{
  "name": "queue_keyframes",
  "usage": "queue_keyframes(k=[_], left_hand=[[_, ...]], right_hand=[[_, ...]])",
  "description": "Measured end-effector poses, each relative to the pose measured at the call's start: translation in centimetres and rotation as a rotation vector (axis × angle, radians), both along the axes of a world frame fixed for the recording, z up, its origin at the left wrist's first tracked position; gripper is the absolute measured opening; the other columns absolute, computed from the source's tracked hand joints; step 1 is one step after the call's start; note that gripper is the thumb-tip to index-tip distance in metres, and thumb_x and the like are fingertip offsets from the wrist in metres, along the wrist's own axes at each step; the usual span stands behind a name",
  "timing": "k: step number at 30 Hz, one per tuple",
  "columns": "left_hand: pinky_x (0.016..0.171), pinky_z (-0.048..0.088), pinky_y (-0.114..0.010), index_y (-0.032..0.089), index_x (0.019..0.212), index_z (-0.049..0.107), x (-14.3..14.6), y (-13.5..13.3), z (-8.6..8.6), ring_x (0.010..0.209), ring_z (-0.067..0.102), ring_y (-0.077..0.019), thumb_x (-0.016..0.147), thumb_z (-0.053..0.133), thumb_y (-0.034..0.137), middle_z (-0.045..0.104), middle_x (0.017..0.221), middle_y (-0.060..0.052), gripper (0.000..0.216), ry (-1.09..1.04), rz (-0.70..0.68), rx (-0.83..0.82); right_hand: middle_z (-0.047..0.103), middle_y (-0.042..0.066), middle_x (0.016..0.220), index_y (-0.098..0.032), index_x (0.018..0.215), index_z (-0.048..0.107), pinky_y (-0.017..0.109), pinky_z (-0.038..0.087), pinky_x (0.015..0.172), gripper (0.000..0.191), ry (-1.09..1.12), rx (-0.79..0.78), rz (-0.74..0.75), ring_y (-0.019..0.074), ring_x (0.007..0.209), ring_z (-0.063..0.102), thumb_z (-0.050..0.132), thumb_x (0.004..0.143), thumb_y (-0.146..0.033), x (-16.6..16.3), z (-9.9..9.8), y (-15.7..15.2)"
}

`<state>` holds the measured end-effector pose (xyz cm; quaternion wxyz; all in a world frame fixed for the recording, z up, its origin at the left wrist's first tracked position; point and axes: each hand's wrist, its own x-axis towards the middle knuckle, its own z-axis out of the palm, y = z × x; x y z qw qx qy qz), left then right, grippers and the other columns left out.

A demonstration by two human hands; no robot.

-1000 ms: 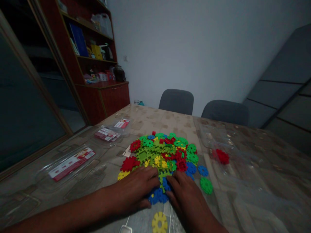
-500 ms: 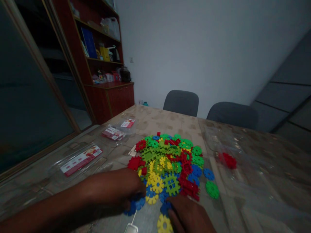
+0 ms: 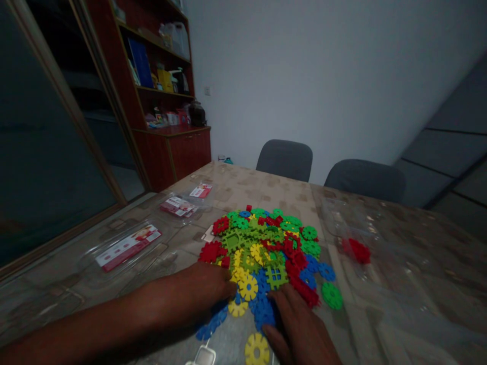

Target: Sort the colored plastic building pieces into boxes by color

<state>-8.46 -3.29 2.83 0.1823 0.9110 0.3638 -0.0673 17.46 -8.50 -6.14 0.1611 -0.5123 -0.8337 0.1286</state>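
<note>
Pieces of notched plastic (image 3: 234, 241), in red, green, yellow and blue, lay heaped in the middle of the patterned surface (image 3: 262, 185). At the heap's near left edge the left hand (image 3: 211, 285) bent over it, its fingers curled down beside a yellow disc (image 3: 248, 282); whether they gripped anything could not be told. Blue pieces (image 3: 213, 324) lay just below that palm. To the right, the right hand (image 3: 300, 322) rested against a cluster of blue discs (image 3: 263, 309), thumb set apart from the other fingers, with a green lattice square (image 3: 276, 274) just beyond the fingertips. One yellow disc with a hole (image 3: 250, 350) lay apart at the near side, and a green disc (image 3: 332, 295) sat alone to the right of the heap. Farther right, red pieces (image 3: 358, 251) lay by clear plastic packaging (image 3: 380, 274). On the left were clear packs with printed cards (image 3: 129, 247). Two grey chairs (image 3: 285, 159) stood at the far side, and a red-brown cabinet (image 3: 171, 152) at the far left.
</note>
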Motion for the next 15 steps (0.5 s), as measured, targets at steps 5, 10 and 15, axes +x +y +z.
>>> queue_keyframes(k=[5, 10, 15], left_hand=[[0.06, 0.044, -0.028, 0.025, 0.095, 0.066, -0.2, -0.1, 0.3, 0.079, 0.064, -0.0215, 0.075, 0.064, -0.001, 0.07, 0.103, -0.004, 0.033, -0.033, -0.057, -0.057], [0.057, 0.039, -0.026, 0.024, 0.088, 0.064, 0.0, -0.3, 0.4, 0.076, 0.064, -0.0192, 0.076, 0.065, 0.0, 0.071, 0.088, 0.001, 0.027, -0.034, -0.024, -0.185], [0.079, 0.049, -0.028, 0.027, 0.108, 0.068, 0.7, -0.5, -0.2, 0.098, 0.068, -0.0208, 0.083, 0.072, 0.004, 0.074, 0.107, 0.0, 0.034, -0.198, -0.023, -0.24]], right_hand=[[0.071, 0.003, 0.096, -0.024, 0.103, 0.059, 0.026, 0.05, 0.072, 0.021, 0.117, -0.171, -0.027, 0.0208, 0.086, 0.069, 0.061, 0.085, -0.014, 0.3, 1.0, 0.2], [0.073, 0.005, 0.097, -0.023, 0.095, 0.06, 0.027, 0.046, 0.072, 0.013, 0.075, -0.284, -0.068, 0.0221, 0.088, 0.07, 0.058, 0.086, -0.015, 1.2, 1.8, 0.9], [0.076, 0.008, 0.109, -0.022, 0.1, 0.069, 0.032, 0.049, 0.084, 0.022, 0.085, -0.377, -0.047, 0.0251, 0.1, 0.07, 0.059, 0.083, -0.013, 2.1, 3.0, 1.5]])
